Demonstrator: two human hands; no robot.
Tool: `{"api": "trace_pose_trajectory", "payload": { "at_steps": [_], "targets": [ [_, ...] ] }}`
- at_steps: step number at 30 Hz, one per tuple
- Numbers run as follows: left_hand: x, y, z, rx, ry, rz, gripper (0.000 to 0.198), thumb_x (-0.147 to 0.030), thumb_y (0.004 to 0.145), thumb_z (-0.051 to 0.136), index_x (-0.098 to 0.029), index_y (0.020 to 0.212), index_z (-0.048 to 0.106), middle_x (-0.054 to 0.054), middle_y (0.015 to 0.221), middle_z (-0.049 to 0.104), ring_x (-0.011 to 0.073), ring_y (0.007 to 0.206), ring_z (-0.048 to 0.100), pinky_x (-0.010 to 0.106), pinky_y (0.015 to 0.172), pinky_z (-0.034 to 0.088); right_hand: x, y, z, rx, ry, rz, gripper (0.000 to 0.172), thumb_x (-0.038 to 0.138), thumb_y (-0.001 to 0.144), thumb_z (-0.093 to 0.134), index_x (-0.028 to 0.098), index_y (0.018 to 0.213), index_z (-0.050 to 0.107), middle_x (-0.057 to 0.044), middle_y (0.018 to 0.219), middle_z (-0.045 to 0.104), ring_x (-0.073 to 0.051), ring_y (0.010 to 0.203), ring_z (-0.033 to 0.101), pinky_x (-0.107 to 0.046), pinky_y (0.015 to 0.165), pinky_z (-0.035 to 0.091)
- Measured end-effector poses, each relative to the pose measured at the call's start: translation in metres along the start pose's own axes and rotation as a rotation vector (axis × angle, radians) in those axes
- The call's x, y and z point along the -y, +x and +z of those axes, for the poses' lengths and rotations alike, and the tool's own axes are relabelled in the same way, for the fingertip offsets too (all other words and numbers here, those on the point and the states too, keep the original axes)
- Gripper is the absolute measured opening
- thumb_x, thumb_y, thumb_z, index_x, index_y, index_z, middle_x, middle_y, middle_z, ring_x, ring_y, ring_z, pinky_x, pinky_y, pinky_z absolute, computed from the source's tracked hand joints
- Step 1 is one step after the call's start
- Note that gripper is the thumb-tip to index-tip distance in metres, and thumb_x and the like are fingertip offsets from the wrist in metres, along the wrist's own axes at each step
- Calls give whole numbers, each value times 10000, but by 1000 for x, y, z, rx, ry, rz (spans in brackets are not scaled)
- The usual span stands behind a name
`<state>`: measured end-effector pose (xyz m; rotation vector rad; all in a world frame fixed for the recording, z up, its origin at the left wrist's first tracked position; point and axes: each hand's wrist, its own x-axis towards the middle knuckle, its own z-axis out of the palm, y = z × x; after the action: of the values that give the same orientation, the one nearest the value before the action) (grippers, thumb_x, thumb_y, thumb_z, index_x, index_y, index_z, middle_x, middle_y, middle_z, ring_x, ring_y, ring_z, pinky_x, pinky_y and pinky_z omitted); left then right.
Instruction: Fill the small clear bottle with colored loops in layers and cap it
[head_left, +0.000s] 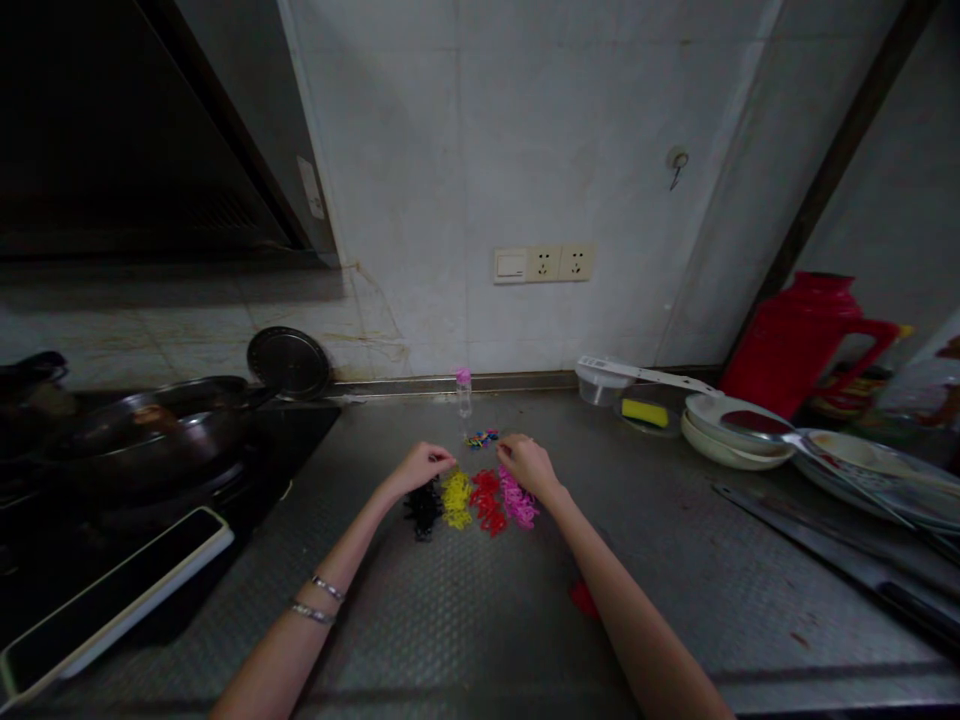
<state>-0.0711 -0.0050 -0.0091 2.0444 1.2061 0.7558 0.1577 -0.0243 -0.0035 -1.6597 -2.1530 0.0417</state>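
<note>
Four-colour sorting shows on the metal counter as separate piles of small, rubber-band-like pieces: black (424, 510), yellow (457, 500), red (489, 503) and pink (517, 498). Behind them lies a small mixed-colour pile (481, 438). My left hand (421, 468) hovers by the black and yellow piles, thumb and fingers pinched together. Beside the mixed pile, my right hand (527, 462) is also closed in a pinch, above the pink pile. Whatever either hand pinches is too small to make out. A clear little bottle with a pink cap (464, 392) stands upright behind the mixed pile.
A red object (584, 598) lies partly behind my right forearm. Left are a phone-like slab (120, 600) and a pan (157, 430) on the stove. Right are stacked bowls (731, 450), a yellow sponge (645, 413), a long knife (810, 550) and a red thermos (799, 345).
</note>
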Motion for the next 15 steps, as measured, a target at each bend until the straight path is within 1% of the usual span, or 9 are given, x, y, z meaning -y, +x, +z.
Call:
{"api": "trace_pose_trajectory", "payload": {
  "at_steps": [5, 8, 12, 15],
  "targets": [
    [16, -4, -12, -161, -11, -85, 325, -399, 687, 548, -120, 747, 704, 62, 744, 702, 184, 701, 594, 257, 665, 426, 0, 0, -1, 29, -3, 16, 296, 304, 887, 352, 207, 933, 628, -60, 969, 635, -149, 957, 546, -215, 792, 370],
    [28, -4, -16, -222, -16, -120, 303, -379, 674, 547, -121, 718, 699, 56, 725, 702, 187, 706, 597, 261, 674, 426, 0, 0, -3, 31, -4, 20, 278, 293, 877, 370, 213, 963, 623, -58, 994, 630, -148, 976, 541, -212, 783, 378],
    [38, -3, -17, -249, -14, -132, 279, -346, 669, 542, -118, 709, 698, 58, 724, 702, 188, 703, 599, 262, 674, 425, -1, 7, -1, 25, -13, 13, 274, 289, 865, 386, 220, 1007, 610, -59, 1007, 628, -153, 985, 543, -215, 764, 393],
    [38, -3, -17, -251, -13, -126, 286, -346, 677, 534, -115, 716, 698, 60, 722, 700, 181, 684, 593, 259, 658, 422, -1, 16, 4, 71, -33, 0, 270, 289, 853, 401, 225, 1003, 616, -61, 1009, 632, -162, 969, 556, -228, 750, 403]
  ]
}}
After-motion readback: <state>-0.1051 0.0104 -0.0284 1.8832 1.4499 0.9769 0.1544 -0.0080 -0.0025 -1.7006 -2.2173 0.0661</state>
